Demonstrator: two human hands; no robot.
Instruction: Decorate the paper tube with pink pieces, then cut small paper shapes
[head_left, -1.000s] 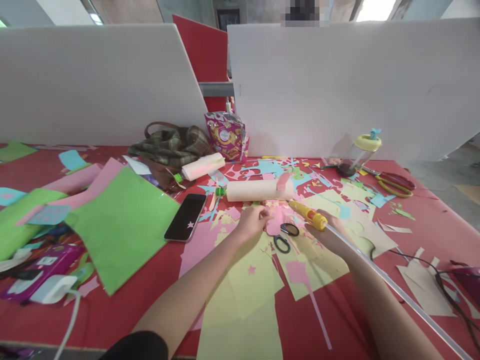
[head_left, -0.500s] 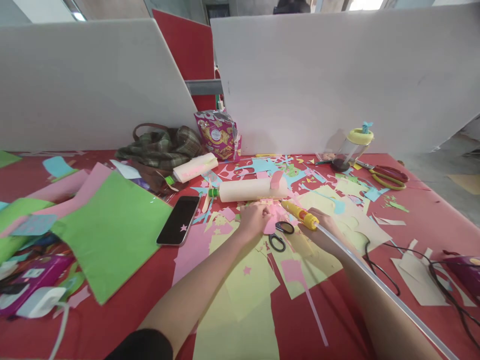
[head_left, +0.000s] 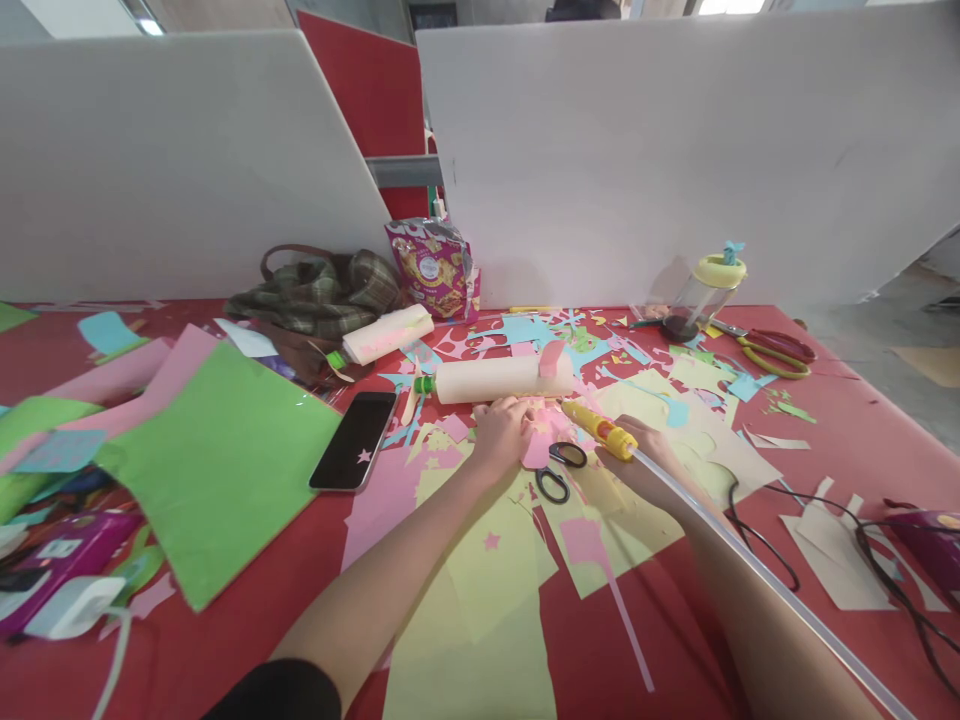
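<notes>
In my right hand [head_left: 637, 455] is a yellow glue gun [head_left: 604, 428], a long clear glue stick [head_left: 750, 565] trailing from its rear toward the lower right. Its nozzle points left at a heap of pink paper scraps [head_left: 541, 425]. My left hand [head_left: 501, 432] rests at the left side of that heap, fingers bent forward and apart over the scraps; the fingertips are partly hidden. Just beyond lies a cream paper-wrapped bottle [head_left: 487, 381] with a green cap, a pink paper piece [head_left: 552, 358] on it. Black-handled scissors [head_left: 553, 486] lie between my hands, blades covered.
Left of my hands are a phone [head_left: 354, 442] and a green paper sheet [head_left: 225, 465]. A second wrapped bottle [head_left: 388, 335], a plaid bag [head_left: 322, 290] and a snack bag [head_left: 433, 268] stand behind. A jar [head_left: 703, 298], large scissors [head_left: 780, 355] and black cables [head_left: 862, 545] are right.
My left hand has shifted slightly forward and left, its fingers loosening from a curled pinch over the pink scraps. The glue gun stays nearly still in my right hand.
</notes>
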